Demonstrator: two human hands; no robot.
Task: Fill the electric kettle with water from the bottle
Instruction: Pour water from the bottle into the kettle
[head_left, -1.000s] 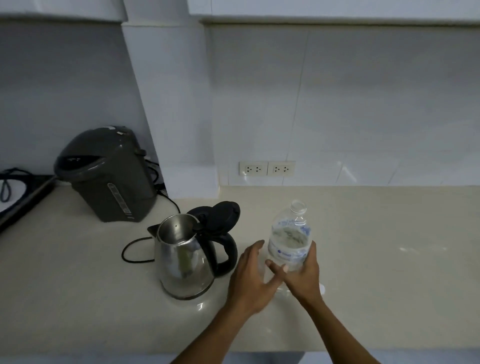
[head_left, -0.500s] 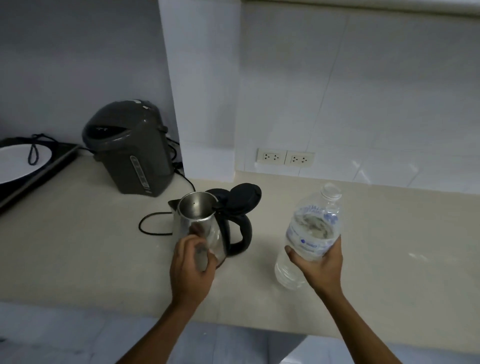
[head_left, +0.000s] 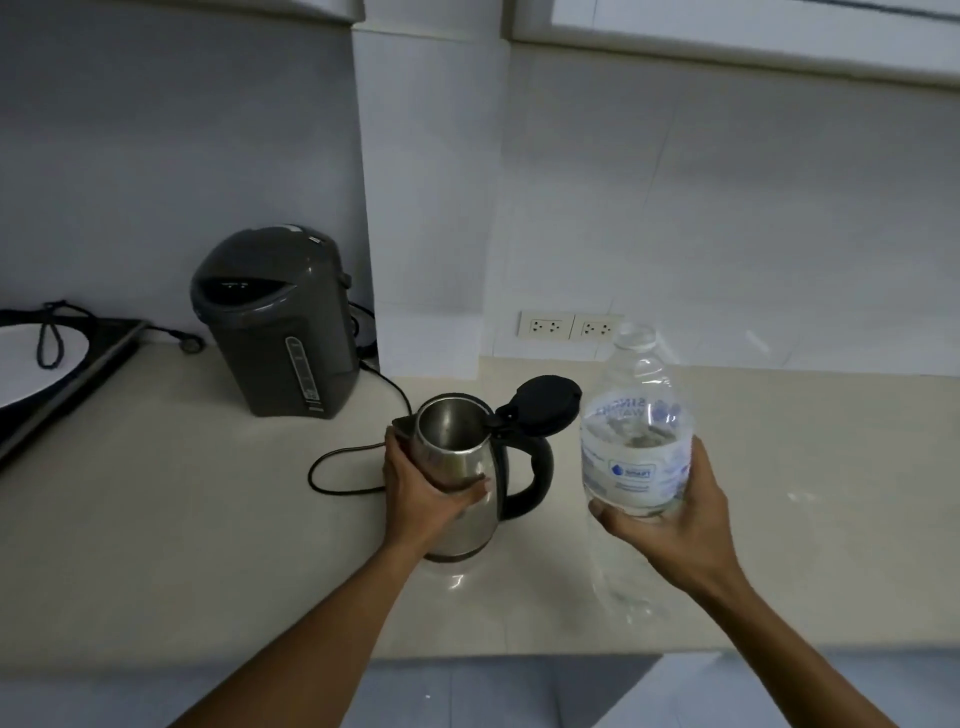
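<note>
Kettle (head_left: 457, 483) of bare steel stands on the counter (head_left: 156, 519), lid (head_left: 545, 405) flipped back so the mouth is open for pouring; its inside looks empty. Left hand (head_left: 421, 493) wraps the body, fingers pressed around the steel, likely to steady it. Right hand (head_left: 670, 499) clasps the bottle (head_left: 634, 441) around its lower middle, holding it upright, uncapped, just beside the kettle and clear of the counter. Water fills much of the bottle. Behind stands a grey water boiler (head_left: 275, 322), with wall sockets (head_left: 569, 326) beyond.

Beige countertop (head_left: 182, 519), steel kettle (head_left: 460, 467), grey water dispenser (head_left: 275, 322), black cord (head_left: 332, 467)
</note>
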